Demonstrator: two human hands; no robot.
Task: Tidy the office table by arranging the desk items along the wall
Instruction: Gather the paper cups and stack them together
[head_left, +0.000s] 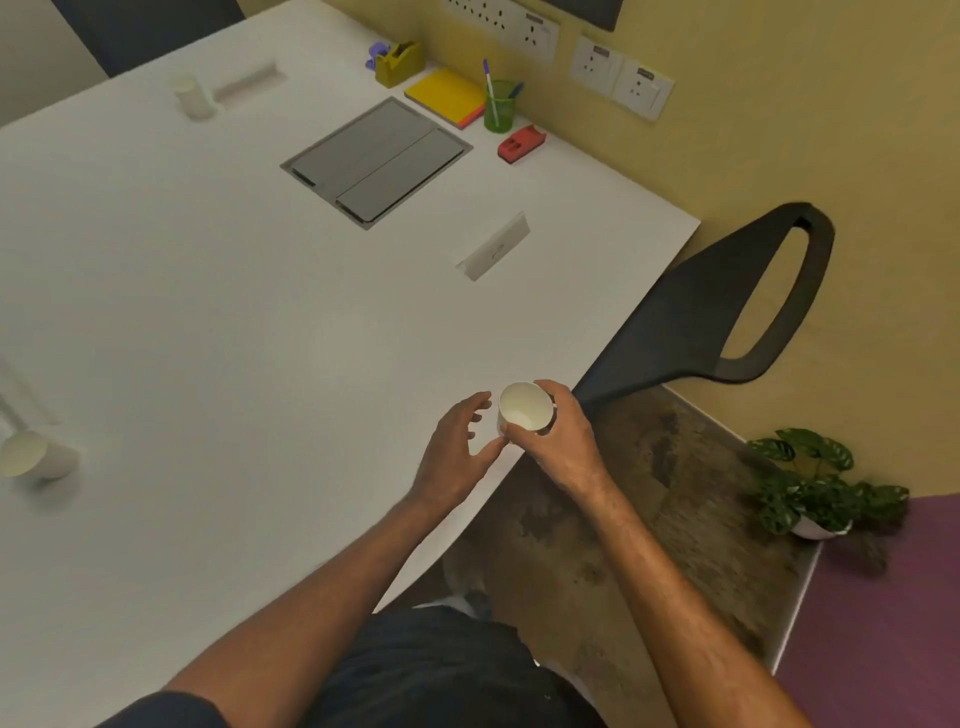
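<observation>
My right hand (556, 439) grips a white paper cup (524, 406) at the near right edge of the white table (234, 291); the cup looks empty. My left hand (460, 449) hovers just left of the cup with fingers spread, holding nothing. Along the yellow wall stand a purple item (378, 53), an olive tape dispenser (399, 63), a yellow notepad (445, 96), a green pen holder (500, 106) with pens and a red stapler (521, 144). Two more white cups are on the table, one far left (193, 97) and one lying at the near left (36, 454).
A grey cable hatch (376, 161) sits in the table's middle, with a small slot (496, 248) nearer the right edge. A black chair (727, 306) stands at the table's right side. A potted plant (815, 483) is on the floor. Wall sockets (618, 73) line the wall.
</observation>
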